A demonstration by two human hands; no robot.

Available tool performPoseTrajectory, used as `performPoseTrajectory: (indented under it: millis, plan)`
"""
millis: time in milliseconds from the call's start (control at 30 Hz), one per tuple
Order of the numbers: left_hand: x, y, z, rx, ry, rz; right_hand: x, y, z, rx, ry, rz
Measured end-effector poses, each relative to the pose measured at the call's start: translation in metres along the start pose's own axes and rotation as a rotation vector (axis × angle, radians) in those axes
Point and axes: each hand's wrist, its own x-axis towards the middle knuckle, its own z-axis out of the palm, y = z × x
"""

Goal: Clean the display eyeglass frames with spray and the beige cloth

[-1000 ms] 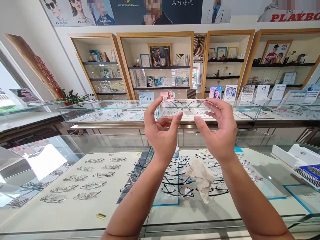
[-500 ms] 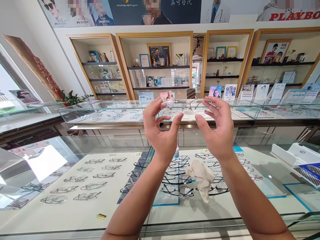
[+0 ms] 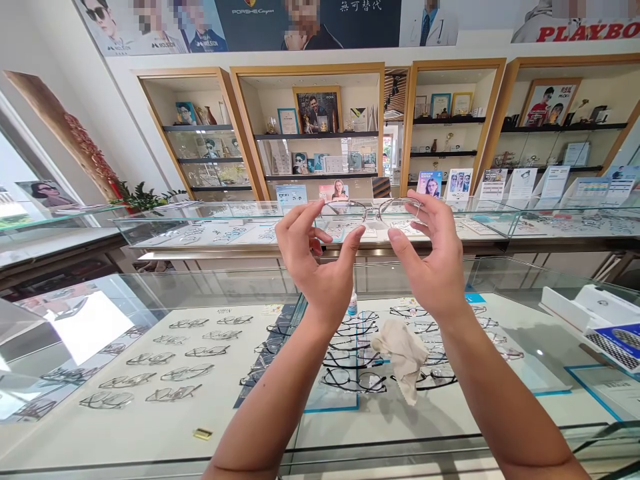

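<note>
Left hand and right hand up, roughly level, apart. Thumbs angled up and inward, tips not touching. Fingers bent. Bare forearms converging upward.

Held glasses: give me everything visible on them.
The glasses have thin, metal-looking rims and two clear lenses joined by a narrow bridge. They are held up roughly level above the near display counter, the left hand at one outer edge, the right hand at the other. The temples are hard to make out.
</note>
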Motion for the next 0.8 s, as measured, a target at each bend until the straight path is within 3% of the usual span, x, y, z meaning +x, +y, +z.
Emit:
performPoseTrajectory:
  millis: [300, 800]
  plan:
    - [-0.0033, 0.0016, 0.0004, 0.014, -0.007, -0.103, -0.0006, -0.0001, 0.0005, -0.014, -0.002, 0.015]
    - [0.0006, 0.0054, -0.0015, -0.021, 0.057, -0.098, -0.0008, 0.0009, -0.0014, -0.102, -0.015, 0.035]
